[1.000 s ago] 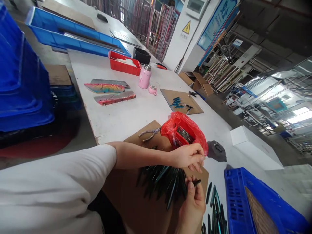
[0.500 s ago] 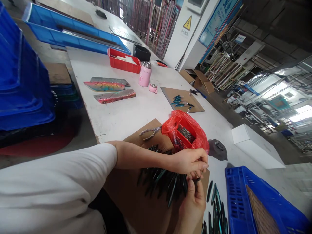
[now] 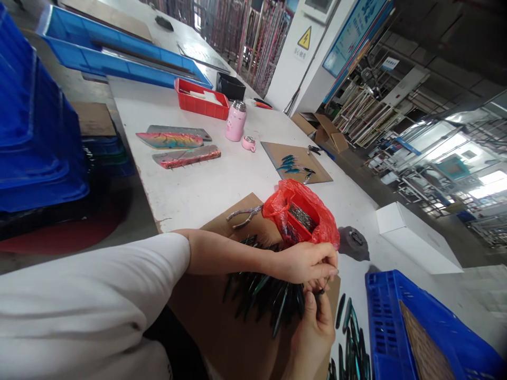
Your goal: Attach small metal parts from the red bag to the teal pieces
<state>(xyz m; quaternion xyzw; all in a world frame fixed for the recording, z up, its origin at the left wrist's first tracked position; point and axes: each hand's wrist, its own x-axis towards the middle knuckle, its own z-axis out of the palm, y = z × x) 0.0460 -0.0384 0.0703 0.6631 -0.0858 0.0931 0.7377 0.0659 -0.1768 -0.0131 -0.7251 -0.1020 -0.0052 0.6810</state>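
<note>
My left hand (image 3: 304,262) reaches across from the left, its fingertips pinching a thin metal wire piece (image 3: 327,281). Just below it, my right hand (image 3: 315,330) is closed on a small dark lure body (image 3: 320,291); most of this is hidden in the fingers. The two hands almost touch. Under my left forearm lies a heap of slim dark-green lure bodies (image 3: 280,311) on a cardboard sheet (image 3: 225,327). Beyond the hands, a red plastic bag (image 3: 328,214) surrounds a red box of thin metal wire pieces (image 3: 301,216).
Pliers (image 3: 244,215) lie left of the bag. More dark lures (image 3: 350,338) rest beside a blue crate (image 3: 382,316) at right. Farther off are a pink bottle (image 3: 236,121), painted lure-shaped pieces (image 3: 186,157), a board with blue lures (image 3: 291,166) and a white box (image 3: 415,240).
Both hands stay in almost the same place, with only a slight shift of the fingers around the small dark lure body. Everything else stays put.
</note>
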